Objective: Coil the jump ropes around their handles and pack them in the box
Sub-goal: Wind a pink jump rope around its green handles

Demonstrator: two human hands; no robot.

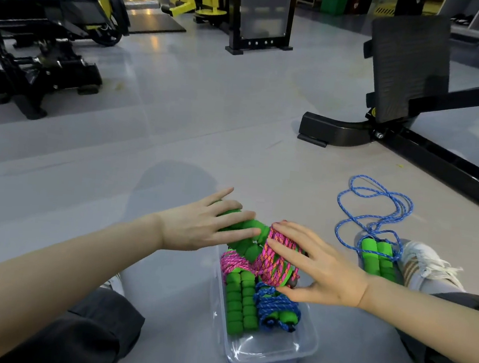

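Observation:
A clear plastic box stands on the floor between my legs. Inside lie a pink rope coiled on green foam handles and a blue coiled rope. A second pink coiled rope sits tilted on the box's far end, its green handles sticking up to the left. My left hand lies flat on those handles, fingers straight. My right hand wraps the pink coil, fingers over it and thumb beneath. A loose blue rope lies uncoiled at the right, its green handles beside my shoe.
My white shoe and dark trouser legs flank the box. A black bench frame with a floor bar runs across the right. Black and yellow gym machines stand at the far left and back. Grey floor lies beyond the box.

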